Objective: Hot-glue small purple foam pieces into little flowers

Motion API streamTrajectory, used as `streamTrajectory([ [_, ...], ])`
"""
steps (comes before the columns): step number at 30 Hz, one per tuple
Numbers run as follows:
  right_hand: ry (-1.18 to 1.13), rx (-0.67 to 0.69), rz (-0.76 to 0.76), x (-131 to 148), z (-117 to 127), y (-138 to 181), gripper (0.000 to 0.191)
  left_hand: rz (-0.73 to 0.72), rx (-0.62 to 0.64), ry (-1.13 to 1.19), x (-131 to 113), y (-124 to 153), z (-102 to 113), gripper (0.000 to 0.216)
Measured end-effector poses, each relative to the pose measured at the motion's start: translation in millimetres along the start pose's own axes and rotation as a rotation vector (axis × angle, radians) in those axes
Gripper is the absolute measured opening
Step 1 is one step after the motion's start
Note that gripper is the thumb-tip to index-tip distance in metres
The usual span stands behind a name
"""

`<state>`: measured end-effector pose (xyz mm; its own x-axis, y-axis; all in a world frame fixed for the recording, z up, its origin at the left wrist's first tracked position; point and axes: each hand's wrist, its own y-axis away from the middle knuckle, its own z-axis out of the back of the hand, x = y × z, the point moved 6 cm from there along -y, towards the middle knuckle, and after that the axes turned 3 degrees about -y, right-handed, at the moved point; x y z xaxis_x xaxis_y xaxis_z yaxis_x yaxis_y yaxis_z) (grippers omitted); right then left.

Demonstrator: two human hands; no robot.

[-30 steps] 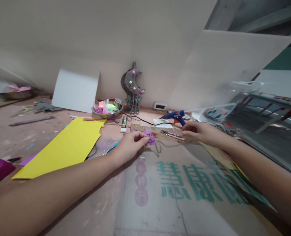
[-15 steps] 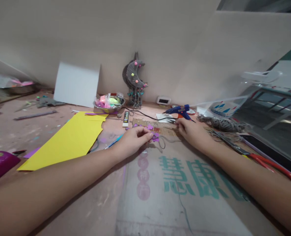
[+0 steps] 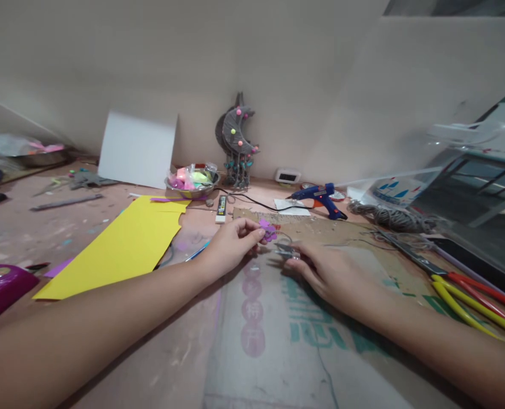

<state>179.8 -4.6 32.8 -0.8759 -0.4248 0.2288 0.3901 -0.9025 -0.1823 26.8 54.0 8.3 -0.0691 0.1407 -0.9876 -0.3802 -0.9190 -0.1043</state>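
Between thumb and fingers, my left hand (image 3: 230, 244) pinches a purple flower cutout (image 3: 268, 230). A thin grey cord (image 3: 284, 237) trails from the flower on its right side. My right hand (image 3: 320, 270) is closed on a small metal tool that looks like thread snips (image 3: 287, 251); motion blurs it and the fingers cover part of it. The tips of this tool point left, just below and beside the flower, close to the cord. Both hands are above a cardboard sheet (image 3: 230, 363) with printed characters.
Left are yellow paper (image 3: 116, 250) and a magenta tool (image 3: 5, 289). Behind stand a bowl of coloured clay (image 3: 192, 179), a grey moon ornament (image 3: 237, 136) and a blue glue gun (image 3: 318, 196) with its cable. At right lie grey yarn (image 3: 380, 215), large scissors (image 3: 439, 277) and a phone (image 3: 478, 267).
My right hand has come back toward me and left from beside the glue gun, now holding the snips near the flower. My left hand keeps the flower, turned slightly upward.
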Motion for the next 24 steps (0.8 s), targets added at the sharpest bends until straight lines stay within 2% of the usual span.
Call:
streamTrajectory([
  [6, 0.034, -0.053, -0.094, -20.1, 4.5, -9.8, 0.028, 0.0, 0.003, -0.005, 1.2, -0.1, -1.1, 0.021],
  [12, -0.018, -0.015, -0.089, -19.6, -2.9, -11.9, 0.028, -0.022, 0.024, -0.037, -0.2, 2.7, -1.4, 0.022],
  [24, 0.014, -0.08, -0.008, -11.2, 2.5, -11.7, 0.03, -0.051, 0.057, -0.061, 1.0, 3.6, -3.8, 0.023],
])
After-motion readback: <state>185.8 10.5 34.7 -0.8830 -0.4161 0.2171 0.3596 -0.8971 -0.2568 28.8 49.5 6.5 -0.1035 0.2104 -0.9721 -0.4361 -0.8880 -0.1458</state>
